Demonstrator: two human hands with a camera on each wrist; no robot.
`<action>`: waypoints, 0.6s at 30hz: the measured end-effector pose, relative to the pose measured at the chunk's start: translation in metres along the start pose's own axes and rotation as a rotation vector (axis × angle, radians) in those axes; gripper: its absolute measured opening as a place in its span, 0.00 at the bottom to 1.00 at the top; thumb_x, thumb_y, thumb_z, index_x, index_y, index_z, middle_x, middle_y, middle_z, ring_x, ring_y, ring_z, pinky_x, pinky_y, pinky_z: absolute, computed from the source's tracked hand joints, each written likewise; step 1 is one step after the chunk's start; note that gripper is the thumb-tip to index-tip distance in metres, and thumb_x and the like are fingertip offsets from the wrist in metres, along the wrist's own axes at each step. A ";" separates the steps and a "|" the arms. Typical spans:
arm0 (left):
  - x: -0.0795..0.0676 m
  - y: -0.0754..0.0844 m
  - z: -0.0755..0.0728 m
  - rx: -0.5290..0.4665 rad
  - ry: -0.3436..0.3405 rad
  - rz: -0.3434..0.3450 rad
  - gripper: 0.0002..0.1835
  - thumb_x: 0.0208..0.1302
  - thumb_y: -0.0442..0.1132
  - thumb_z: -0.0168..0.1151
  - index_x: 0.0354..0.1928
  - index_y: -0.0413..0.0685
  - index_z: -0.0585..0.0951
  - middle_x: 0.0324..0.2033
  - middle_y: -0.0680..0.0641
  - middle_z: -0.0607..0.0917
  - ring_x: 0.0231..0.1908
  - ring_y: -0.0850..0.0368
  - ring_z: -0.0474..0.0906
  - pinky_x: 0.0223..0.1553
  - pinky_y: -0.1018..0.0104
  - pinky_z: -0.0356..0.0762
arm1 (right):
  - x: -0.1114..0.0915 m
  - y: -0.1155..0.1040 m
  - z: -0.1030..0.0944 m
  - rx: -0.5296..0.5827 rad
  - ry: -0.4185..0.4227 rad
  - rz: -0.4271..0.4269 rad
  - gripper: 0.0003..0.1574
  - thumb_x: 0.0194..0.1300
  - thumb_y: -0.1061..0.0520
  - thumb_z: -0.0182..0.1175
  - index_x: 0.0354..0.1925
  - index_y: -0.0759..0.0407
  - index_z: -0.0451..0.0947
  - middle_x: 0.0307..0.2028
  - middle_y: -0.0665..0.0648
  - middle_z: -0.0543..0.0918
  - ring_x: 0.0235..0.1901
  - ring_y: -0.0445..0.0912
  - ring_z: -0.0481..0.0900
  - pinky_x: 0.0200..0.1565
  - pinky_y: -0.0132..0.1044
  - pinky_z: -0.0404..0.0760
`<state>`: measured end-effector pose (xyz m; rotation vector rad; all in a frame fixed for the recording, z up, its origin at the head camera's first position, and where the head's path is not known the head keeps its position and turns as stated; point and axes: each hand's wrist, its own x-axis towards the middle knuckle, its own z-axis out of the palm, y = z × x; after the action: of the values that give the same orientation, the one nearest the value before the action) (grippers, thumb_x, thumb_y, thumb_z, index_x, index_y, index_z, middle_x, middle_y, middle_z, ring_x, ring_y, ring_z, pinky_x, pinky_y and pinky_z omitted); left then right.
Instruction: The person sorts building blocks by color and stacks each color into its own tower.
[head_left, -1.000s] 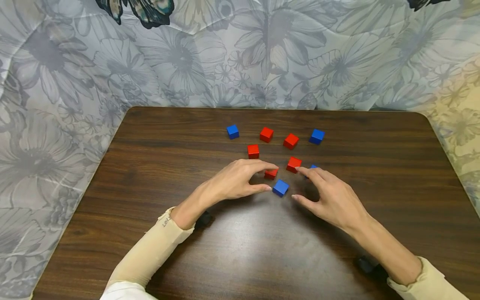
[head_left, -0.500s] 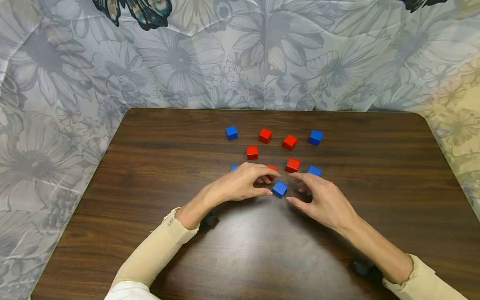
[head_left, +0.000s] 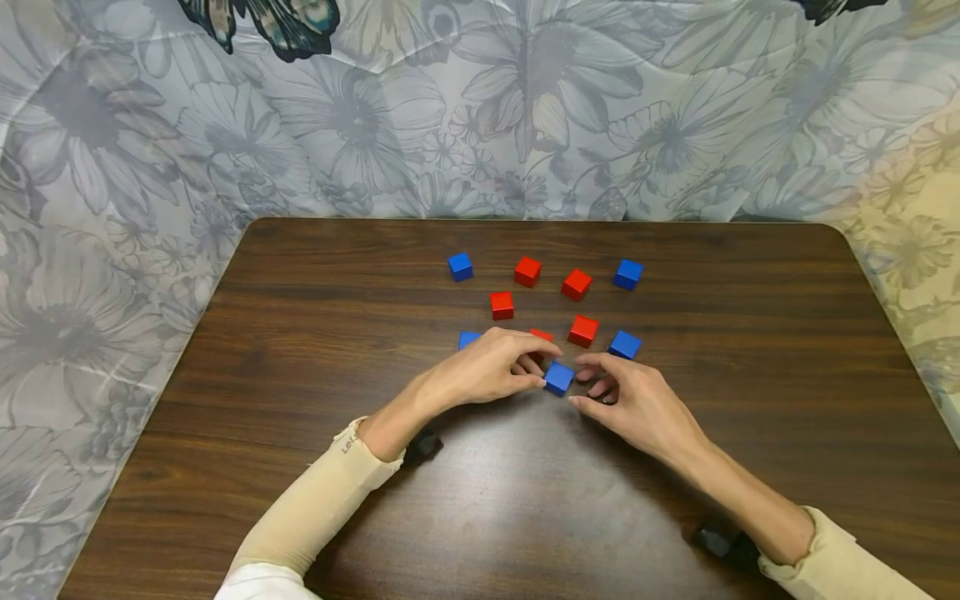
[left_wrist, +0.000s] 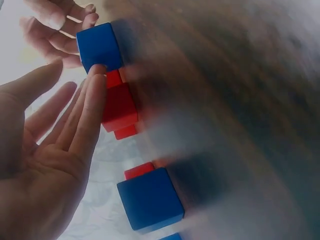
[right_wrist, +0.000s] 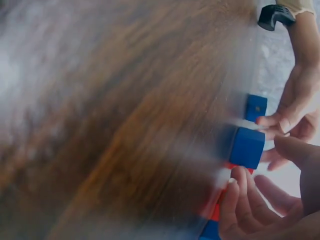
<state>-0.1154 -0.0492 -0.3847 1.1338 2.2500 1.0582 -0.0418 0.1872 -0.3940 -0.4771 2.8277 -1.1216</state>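
A blue cube [head_left: 558, 378] lies on the table nearest the person, between the two hands. My left hand [head_left: 487, 367] is at its left side, thumb tip right beside it, fingers loosely bent. On the other side my right hand [head_left: 643, 402] has its thumb and fingers apart, pointing at the same cube. Whether any fingertip touches it I cannot tell. Behind the left fingers a red cube [head_left: 542, 335] is partly hidden, and so is a blue cube [head_left: 468, 339]. In the left wrist view the blue cube [left_wrist: 100, 47] shows beyond the left fingertips.
More cubes are spread behind the hands: red ones [head_left: 582, 331], [head_left: 502, 306] and blue ones, such as the blue cube [head_left: 625, 344] by the right knuckles. A brown wooden table [head_left: 337, 275] carries them all. Behind it hangs a floral cloth [head_left: 360, 125].
My right hand has moved left, closer to the near blue cube, uncovering the blue cube behind it. My left hand has shifted slightly right and nearer, and its fingers bend more. The cubes stay in place.
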 end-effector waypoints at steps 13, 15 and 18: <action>0.001 0.006 0.005 0.050 0.041 -0.047 0.23 0.59 0.28 0.70 0.58 0.39 0.80 0.50 0.45 0.84 0.39 0.65 0.84 0.39 0.82 0.77 | 0.004 0.002 0.005 0.056 -0.029 0.043 0.19 0.60 0.55 0.72 0.49 0.56 0.82 0.39 0.50 0.86 0.33 0.38 0.83 0.36 0.31 0.82; 0.002 0.008 0.006 0.070 0.048 -0.056 0.23 0.59 0.29 0.71 0.57 0.39 0.81 0.50 0.45 0.85 0.38 0.66 0.85 0.38 0.83 0.77 | 0.005 0.002 0.006 0.049 -0.023 0.042 0.18 0.60 0.56 0.73 0.48 0.57 0.82 0.38 0.50 0.86 0.32 0.38 0.83 0.35 0.31 0.82; 0.003 0.009 0.008 0.087 0.053 -0.067 0.22 0.58 0.30 0.72 0.55 0.40 0.82 0.49 0.46 0.86 0.37 0.67 0.84 0.37 0.83 0.76 | 0.007 0.002 0.007 0.037 -0.016 0.037 0.18 0.59 0.56 0.73 0.47 0.57 0.83 0.37 0.50 0.86 0.32 0.38 0.83 0.35 0.30 0.82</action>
<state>-0.1074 -0.0397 -0.3825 1.0674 2.3791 0.9842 -0.0478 0.1819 -0.4003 -0.4272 2.7848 -1.1551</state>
